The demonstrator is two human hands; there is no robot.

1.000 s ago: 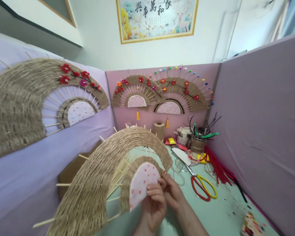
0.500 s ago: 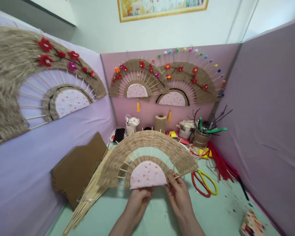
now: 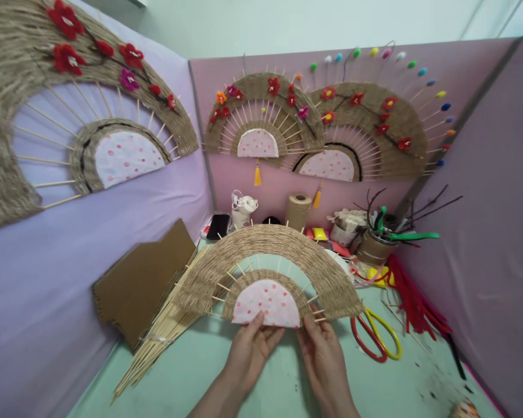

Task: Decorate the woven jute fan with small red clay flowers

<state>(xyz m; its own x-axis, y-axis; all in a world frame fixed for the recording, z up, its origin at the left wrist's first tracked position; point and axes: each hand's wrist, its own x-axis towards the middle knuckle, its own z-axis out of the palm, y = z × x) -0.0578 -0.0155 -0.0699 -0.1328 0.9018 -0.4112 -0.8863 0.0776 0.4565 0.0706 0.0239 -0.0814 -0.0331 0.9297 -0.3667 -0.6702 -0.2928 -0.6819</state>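
A woven twine fan [image 3: 268,239] on thin wooden sticks is held up over the pale green table, its lower middle covered by a half-round of white cloth [image 3: 265,305] with pink dots. My left hand [image 3: 251,351] grips the bottom edge of the cloth, thumb in front and fingers behind. At the lower right of the half-round, my right hand [image 3: 323,348] pinches the inner woven band, its fingers partly hidden behind the fan. Scissors [image 3: 377,335] with one red and one yellow handle lie right of my right hand.
Brown cardboard [image 3: 146,278] and a bundle of thin sticks [image 3: 159,328] lie at left. Behind stand a twine spool [image 3: 298,210] and a can of tools [image 3: 375,247]. Red pipe cleaners [image 3: 412,299] lie at right. Decorated fans [image 3: 268,93] hang on the partitions.
My left thumb has come round to the front of the cloth. The fan is tilted slightly differently, and the view has dipped and shifted left.
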